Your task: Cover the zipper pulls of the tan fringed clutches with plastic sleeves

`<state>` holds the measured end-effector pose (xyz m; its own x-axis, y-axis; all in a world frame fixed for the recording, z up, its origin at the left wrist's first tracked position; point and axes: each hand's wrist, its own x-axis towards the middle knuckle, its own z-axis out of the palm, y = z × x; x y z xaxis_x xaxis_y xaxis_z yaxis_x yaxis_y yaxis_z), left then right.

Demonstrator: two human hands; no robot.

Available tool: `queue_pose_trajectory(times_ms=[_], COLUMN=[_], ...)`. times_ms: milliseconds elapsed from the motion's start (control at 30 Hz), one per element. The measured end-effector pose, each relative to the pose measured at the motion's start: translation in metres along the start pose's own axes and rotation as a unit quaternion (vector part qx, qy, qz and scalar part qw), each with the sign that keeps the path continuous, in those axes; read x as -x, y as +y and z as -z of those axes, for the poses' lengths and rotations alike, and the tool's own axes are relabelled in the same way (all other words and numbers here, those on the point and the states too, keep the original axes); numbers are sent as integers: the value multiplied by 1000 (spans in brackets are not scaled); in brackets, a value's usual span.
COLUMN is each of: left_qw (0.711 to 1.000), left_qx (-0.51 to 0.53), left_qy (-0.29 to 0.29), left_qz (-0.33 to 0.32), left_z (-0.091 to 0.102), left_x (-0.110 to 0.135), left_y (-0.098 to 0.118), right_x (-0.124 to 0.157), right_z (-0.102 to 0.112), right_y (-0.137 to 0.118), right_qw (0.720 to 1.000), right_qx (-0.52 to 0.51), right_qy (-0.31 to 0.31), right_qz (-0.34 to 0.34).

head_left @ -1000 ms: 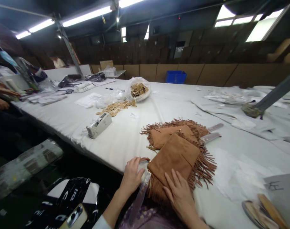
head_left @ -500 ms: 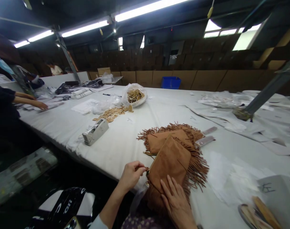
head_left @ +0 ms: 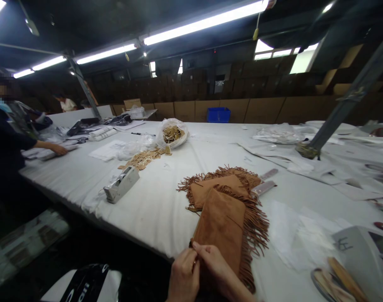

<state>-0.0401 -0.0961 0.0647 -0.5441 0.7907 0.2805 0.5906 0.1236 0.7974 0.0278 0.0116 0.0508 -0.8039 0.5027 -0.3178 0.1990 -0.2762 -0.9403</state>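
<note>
A tan suede pouch with fringe (head_left: 223,222) lies at the near edge of the white table (head_left: 153,197), hanging partly over it. My left hand (head_left: 183,279) and my right hand (head_left: 215,266) meet at its near left corner, fingers pinched together on the pouch's edge. Behind it lies a small stack of the same fringed pouches (head_left: 221,184).
A grey tape dispenser (head_left: 120,189) sits left of the pouches. Further back are loose tan tags (head_left: 144,157) and a clear bag of tags (head_left: 171,133). A person in dark clothes (head_left: 9,147) works at the table's left end. A grey box (head_left: 358,251) is at right.
My right hand left the pouch's face and joined the left at the near corner. The pouch slid toward me and both hands dropped lower in view as the camera tilted up.
</note>
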Motion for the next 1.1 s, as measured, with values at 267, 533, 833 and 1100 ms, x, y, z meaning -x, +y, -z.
queue_pose_trajectory(times_ms=[267,533,833,1100], left_qw=[990,974,844,951], left_qx=[113,211,456,265], left_qy=[-26,-7,123,56], left_qz=[78,87,253,147], left_z=[5,-20,-18,-20], left_x=[-5,-38,-71,-65], left_y=[-15,-33,-40,-38], right_x=[-6,-2,3,-1], right_z=[20,23,72,54], right_y=[6,-31,41,11], right_qw=[998,978,742,926], right_qx=[57,165,556,291], right_qy=[2,24,160,114], right_qz=[-25,122,340,211])
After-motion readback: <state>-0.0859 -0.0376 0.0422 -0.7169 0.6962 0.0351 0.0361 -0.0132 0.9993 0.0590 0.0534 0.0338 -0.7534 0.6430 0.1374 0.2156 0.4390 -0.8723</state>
